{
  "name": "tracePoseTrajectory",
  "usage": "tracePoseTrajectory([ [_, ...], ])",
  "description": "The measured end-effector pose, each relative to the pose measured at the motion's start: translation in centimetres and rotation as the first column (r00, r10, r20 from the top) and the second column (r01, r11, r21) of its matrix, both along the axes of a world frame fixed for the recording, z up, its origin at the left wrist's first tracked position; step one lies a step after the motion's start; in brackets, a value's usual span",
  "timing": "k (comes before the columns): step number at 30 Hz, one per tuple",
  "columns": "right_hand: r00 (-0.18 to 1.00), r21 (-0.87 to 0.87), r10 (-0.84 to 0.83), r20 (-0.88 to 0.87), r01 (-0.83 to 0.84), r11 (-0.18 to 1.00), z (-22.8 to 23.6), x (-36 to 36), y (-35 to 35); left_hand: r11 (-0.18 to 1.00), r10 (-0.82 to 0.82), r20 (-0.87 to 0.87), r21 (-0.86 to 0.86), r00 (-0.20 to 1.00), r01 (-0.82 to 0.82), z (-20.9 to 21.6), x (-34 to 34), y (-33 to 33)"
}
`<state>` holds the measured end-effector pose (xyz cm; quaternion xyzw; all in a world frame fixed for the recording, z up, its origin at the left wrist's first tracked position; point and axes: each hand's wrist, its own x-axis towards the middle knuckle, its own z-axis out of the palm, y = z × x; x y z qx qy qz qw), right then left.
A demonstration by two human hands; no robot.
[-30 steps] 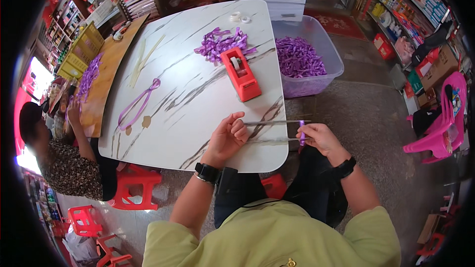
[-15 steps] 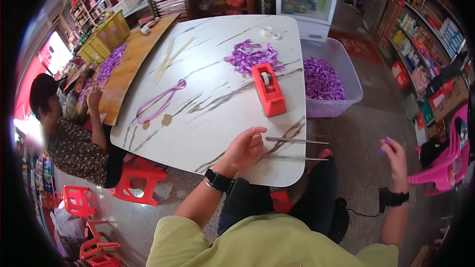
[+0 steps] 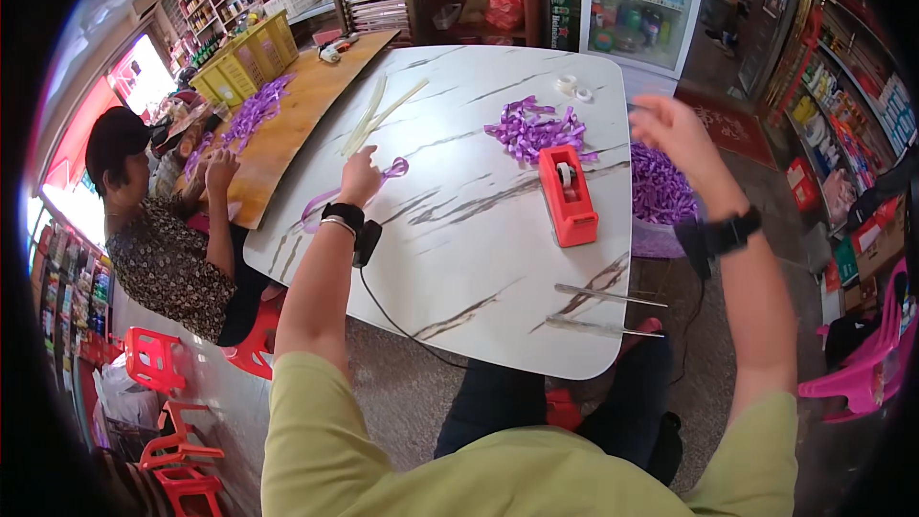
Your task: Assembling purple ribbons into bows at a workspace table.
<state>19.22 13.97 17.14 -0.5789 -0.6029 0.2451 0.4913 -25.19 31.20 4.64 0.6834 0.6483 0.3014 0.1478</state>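
Gleaming ribbon loop (image 3: 395,168), left hand (image 3: 360,177) over it, right hand (image 3: 678,137) raised, both half-curled, grips unclear

On my feed the right hand (image 3: 675,134) is blurred, so I cannot tell whether it grips anything; the left hand (image 3: 361,177) hides part of the purple ribbon loop (image 3: 394,168); the rim cuts off the pink chair (image 3: 876,373).
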Motion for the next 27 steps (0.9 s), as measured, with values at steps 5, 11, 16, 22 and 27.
tracePoseTrajectory([
  [5,0.960,-0.258,0.227,-0.165,-0.264,0.929,-2.1,-1.1,-9.3,0.992,0.002,-0.492,0.110,0.870,0.060,-2.7,-0.6,1.1],
  [11,0.987,-0.403,0.067,-0.148,-0.122,0.907,-3.7,1.7,-17.8,0.988,-0.063,-0.447,0.096,0.892,0.118,-1.2,-0.6,-0.6],
  [16,0.968,-0.345,0.035,-0.248,-0.122,0.930,-3.6,-0.9,-19.3,0.704,-0.585,0.546,-0.026,0.600,0.710,6.6,7.4,-10.4],
  [22,0.936,0.155,0.348,-0.051,-0.337,0.929,-1.0,-7.6,-17.0,0.257,-0.448,0.871,-0.090,0.201,0.962,12.1,13.8,-23.6],
  [27,0.756,-0.254,0.435,-0.489,-0.601,0.758,-1.0,-6.9,-18.6,0.120,-0.392,0.906,-0.122,0.160,0.985,12.0,16.9,-26.5],
])
